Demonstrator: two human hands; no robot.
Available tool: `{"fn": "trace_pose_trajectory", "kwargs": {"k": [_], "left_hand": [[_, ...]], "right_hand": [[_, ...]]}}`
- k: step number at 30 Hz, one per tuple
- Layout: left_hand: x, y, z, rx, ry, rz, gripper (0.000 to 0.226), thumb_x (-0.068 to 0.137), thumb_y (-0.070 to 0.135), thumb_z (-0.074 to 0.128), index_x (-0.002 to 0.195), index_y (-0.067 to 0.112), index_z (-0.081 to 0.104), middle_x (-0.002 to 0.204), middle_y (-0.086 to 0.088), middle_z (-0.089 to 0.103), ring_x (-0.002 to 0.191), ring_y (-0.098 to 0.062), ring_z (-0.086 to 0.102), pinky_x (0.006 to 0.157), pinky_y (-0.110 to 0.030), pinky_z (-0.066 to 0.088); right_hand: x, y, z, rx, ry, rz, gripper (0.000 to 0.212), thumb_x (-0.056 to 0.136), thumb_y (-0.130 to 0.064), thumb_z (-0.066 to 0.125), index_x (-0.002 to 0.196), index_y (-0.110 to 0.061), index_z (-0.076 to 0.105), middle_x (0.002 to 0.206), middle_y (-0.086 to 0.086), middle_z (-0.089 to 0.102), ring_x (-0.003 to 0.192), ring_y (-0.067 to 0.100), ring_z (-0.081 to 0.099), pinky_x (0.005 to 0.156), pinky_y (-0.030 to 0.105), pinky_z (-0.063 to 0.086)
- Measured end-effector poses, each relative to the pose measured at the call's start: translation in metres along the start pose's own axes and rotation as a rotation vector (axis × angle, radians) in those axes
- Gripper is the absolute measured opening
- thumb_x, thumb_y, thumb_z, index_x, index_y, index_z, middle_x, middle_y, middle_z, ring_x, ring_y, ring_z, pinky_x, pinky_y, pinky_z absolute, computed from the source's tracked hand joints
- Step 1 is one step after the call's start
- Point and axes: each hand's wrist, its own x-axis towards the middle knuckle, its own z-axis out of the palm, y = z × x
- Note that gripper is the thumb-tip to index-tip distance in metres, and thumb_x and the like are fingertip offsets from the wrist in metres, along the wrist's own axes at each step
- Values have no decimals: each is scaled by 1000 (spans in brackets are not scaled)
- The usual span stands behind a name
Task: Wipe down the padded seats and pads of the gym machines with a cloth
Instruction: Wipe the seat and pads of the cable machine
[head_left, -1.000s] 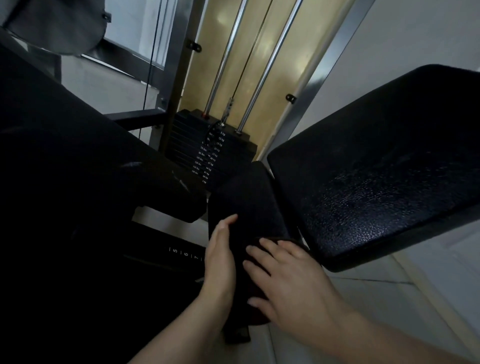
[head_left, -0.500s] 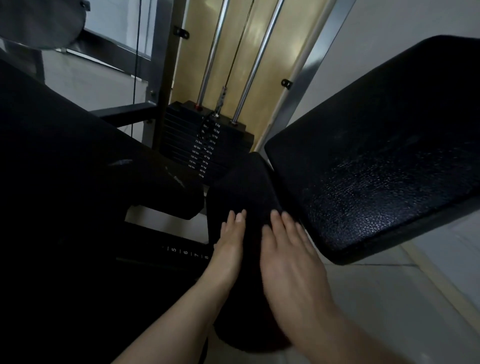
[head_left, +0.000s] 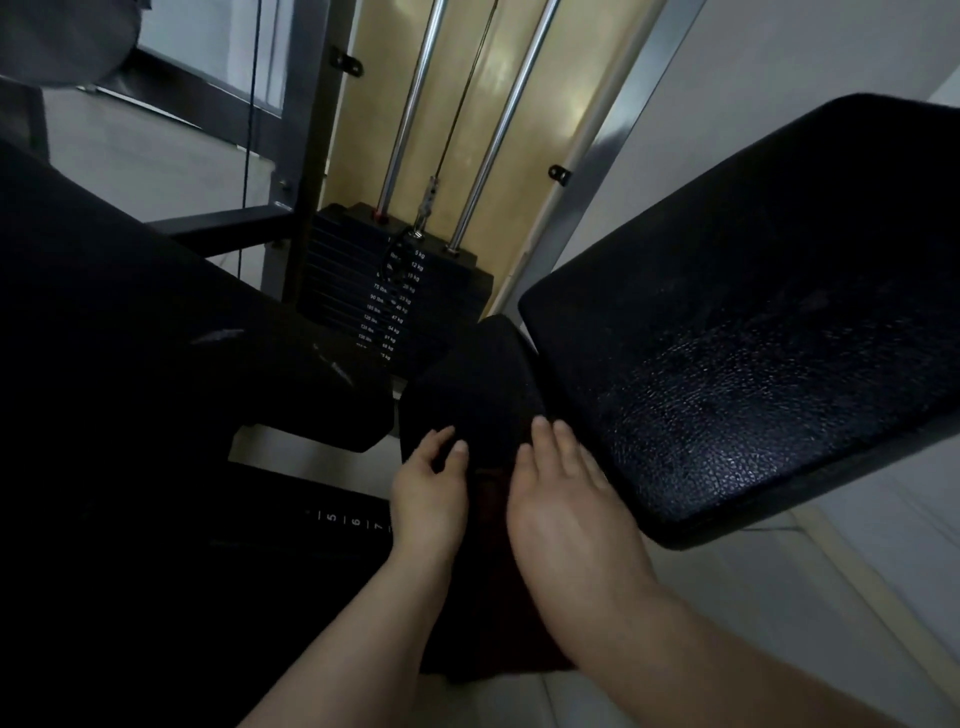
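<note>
Black pebble-grained vinyl pad on the right (head_left: 753, 332), faintly glossy where light catches. Dark narrow centre pad (head_left: 467, 384), matt, finely textured, possibly cloth-covered. Two polished chrome guide rods (head_left: 410, 109), smooth and bright. Matt black metal weight plates (head_left: 363, 291) with white printed numbers. Brushed grey metal frame upright (head_left: 311, 119).

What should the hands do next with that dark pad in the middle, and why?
Probably slide both hands forward along the narrow pad. The left hand and right hand lie near its close end, on what may be a dark cloth, and the far end lies ahead of the fingertips.
</note>
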Motion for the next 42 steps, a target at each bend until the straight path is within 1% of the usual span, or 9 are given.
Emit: {"fn": "trace_pose_trajectory", "kwargs": {"k": [6,12,17,21,24,30,34,38,42], "left_hand": [[16,-17,-4,25,45,3,33,93,12,58,125,17,60,144,-4,46,132,-17,42,110,-25,29],[12,-12,-5,-137,108,-54,26,96,10,50,113,19,67,140,5,49,129,-13,45,108,-29,35],[17,-6,-7,-221,98,-129,25,94,9,49,100,22,70,130,-1,59,118,-17,55,106,-37,41],[4,5,-18,-223,313,16,25,92,8,48,91,23,68,92,-2,69,78,-3,61,72,-17,48],[-3,14,-25,-219,399,130,31,90,4,46,85,28,65,101,-3,65,85,-4,60,74,-13,43],[4,23,-36,-287,464,77,25,91,6,44,99,18,65,89,12,60,74,10,56,63,-3,39],[6,6,-27,-274,215,-147,22,95,22,43,106,22,62,97,7,63,93,-10,60,88,-30,48],[12,-4,-23,-347,73,-238,37,89,46,41,117,27,57,117,2,62,108,-19,58,100,-43,45],[16,-5,-22,-415,85,-314,70,65,70,42,117,27,61,112,-2,66,104,-22,62,97,-45,47]], "right_hand": [[63,0,1,-231,-42,-139,59,103,-25,22,148,3,-3,156,24,-14,145,37,-13,118,48,-4],[-9,1,9,40,-96,-139,85,53,-44,87,117,6,63,125,24,59,117,40,56,95,54,45],[87,2,2,-127,-103,-27,52,101,-20,30,147,2,20,158,19,8,145,34,10,117,43,17],[142,-1,10,-188,-195,-12,53,98,-14,36,147,0,22,157,21,9,145,34,12,117,42,19],[103,-2,12,-128,-162,-19,55,99,-13,34,149,-1,17,158,20,7,145,34,9,118,43,11],[-25,-3,9,-27,-25,-13,51,74,-10,30,100,5,71,115,26,65,103,38,66,81,49,55],[-5,-8,5,-47,-46,-18,50,78,-6,30,107,11,67,123,28,58,110,37,62,87,46,53],[93,-2,12,-215,-158,-32,52,99,-8,29,147,7,16,157,24,5,144,35,14,118,42,16],[172,1,18,-212,-197,-34,48,98,-17,39,142,-1,34,152,20,24,137,35,25,114,41,23]]}}
